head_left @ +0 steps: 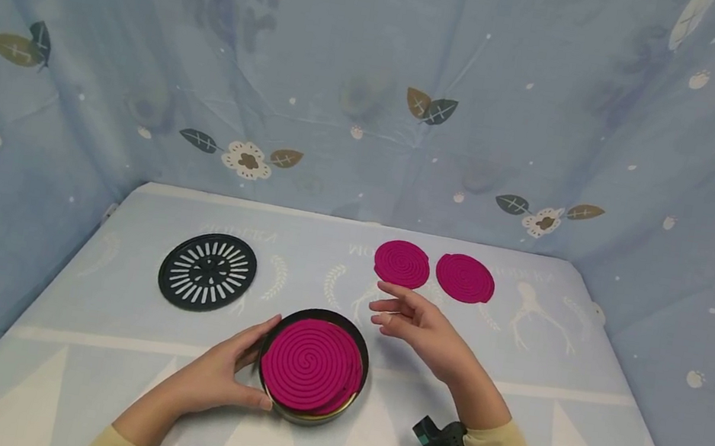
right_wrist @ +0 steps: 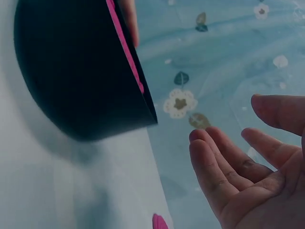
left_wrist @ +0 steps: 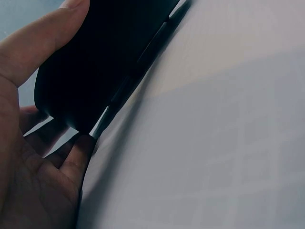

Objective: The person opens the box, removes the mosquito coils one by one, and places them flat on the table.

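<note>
A round dark container (head_left: 364, 378) stands near the front middle of the table, with magenta spiral discs (head_left: 309, 364) stacked in it, the top one off-centre over another. My left hand (head_left: 217, 375) grips the container's left side, thumb at the front and fingers behind; the left wrist view shows the hand (left_wrist: 52, 162) around the dark wall (left_wrist: 95, 62). Right of the container, my right hand (head_left: 424, 333) hovers with relaxed fingers and holds nothing. In the right wrist view that hand (right_wrist: 252, 171) is apart from the container (right_wrist: 81, 71).
Two magenta spiral discs (head_left: 402, 264) (head_left: 465, 278) lie side by side at the back, beyond my right hand. A black slotted disc (head_left: 207, 272) lies at the back left. Patterned blue cloth (head_left: 375, 102) hangs behind and beside the table (head_left: 124, 342).
</note>
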`<state>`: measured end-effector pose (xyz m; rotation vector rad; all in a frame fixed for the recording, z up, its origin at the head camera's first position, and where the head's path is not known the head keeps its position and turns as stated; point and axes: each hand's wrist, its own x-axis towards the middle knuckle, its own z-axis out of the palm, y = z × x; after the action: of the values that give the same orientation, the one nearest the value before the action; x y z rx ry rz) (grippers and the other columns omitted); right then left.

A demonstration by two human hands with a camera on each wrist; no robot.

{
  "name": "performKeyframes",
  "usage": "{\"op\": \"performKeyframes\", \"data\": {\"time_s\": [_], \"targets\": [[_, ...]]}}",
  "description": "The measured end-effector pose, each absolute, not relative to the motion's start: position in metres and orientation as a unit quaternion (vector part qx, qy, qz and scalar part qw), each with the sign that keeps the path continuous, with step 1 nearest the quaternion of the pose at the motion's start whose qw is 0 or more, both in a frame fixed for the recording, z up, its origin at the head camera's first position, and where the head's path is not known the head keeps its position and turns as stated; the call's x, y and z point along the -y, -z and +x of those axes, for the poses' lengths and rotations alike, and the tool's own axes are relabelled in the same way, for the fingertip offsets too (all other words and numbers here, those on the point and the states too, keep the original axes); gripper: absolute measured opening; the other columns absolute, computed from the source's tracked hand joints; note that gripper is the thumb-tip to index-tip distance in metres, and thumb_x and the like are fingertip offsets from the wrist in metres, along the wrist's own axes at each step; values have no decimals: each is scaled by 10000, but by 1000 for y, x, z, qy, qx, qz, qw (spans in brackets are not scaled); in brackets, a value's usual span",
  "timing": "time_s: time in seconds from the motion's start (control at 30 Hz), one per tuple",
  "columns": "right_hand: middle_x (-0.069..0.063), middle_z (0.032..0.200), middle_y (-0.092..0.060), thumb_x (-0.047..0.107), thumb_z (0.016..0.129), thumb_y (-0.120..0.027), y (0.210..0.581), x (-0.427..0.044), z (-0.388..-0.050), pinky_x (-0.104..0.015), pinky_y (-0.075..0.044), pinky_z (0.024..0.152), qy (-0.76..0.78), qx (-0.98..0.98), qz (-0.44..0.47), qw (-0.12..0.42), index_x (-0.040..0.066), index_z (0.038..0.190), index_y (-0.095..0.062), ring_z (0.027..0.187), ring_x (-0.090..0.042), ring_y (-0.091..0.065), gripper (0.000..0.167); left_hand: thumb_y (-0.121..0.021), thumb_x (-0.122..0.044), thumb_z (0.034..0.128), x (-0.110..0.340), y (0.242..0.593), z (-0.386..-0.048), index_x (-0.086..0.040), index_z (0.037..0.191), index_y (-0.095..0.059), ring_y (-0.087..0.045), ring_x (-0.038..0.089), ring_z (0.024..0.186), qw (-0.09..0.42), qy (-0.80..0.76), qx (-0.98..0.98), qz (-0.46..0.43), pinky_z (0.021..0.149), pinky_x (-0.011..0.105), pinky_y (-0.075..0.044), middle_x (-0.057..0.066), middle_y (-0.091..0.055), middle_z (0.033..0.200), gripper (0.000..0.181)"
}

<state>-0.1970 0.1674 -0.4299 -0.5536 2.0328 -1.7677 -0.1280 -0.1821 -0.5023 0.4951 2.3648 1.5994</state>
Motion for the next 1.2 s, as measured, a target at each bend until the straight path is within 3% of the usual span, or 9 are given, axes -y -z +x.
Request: {"op": "performKeyframes", "data": {"time_s": [0.27,0.4,0.57,0.87,1.1,1.2], "targets": [[-170,1352,-561,209,978,-642,433,-147,-182,-356,-515,1017,583,-750,-230,212,198,1473,-456,1223,-271,-563,529,-964,-361,583,181,502,-127,-205,1577,-273,-256,116,1437,123,-549,-810,168,1124,218,-321,-58,-274,1589,1220],[-81,1341,-588,237,976,-643,437,-138,-175,-352,-516,1015,535,-785,-253,184,259,1454,-474,1223,-188,-559,508,-962,-370,582,180,501,-128,-219,1576,-273,-253,116,1438,126,-545,-812,166,1128,229,-321,-60,-273,1588,1219],[12,1318,-609,285,978,-628,436,-126,-166,-402,-457,1082,444,-837,-288,138,232,1463,-479,1240,-152,-545,511,-960,-371,586,181,501,-128,-220,1576,-273,-257,120,1435,124,-542,-814,167,1128,238,-327,-59,-275,1588,1214],[-9,1382,-557,293,972,-630,437,-112,-157,-388,-423,1112,306,-884,-346,76,174,1495,-439,1286,-153,-490,569,-960,-355,595,183,497,-126,-199,1576,-274,-257,127,1438,120,-545,-812,171,1121,221,-330,-55,-276,1590,1207],[25,1352,-582,347,969,-625,435,-117,-156,-428,-428,1101,346,-878,-313,110,265,1496,-438,1274,-133,-490,565,-955,-382,596,181,497,-126,-214,1577,-273,-256,118,1438,124,-547,-810,170,1119,210,-327,-57,-276,1589,1206],[33,1339,-593,347,972,-623,433,-118,-158,-448,-431,1095,380,-866,-302,124,254,1492,-444,1266,-123,-502,558,-957,-390,589,181,497,-126,-208,1577,-274,-258,116,1437,124,-549,-809,169,1119,208,-327,-57,-277,1588,1215]]}}
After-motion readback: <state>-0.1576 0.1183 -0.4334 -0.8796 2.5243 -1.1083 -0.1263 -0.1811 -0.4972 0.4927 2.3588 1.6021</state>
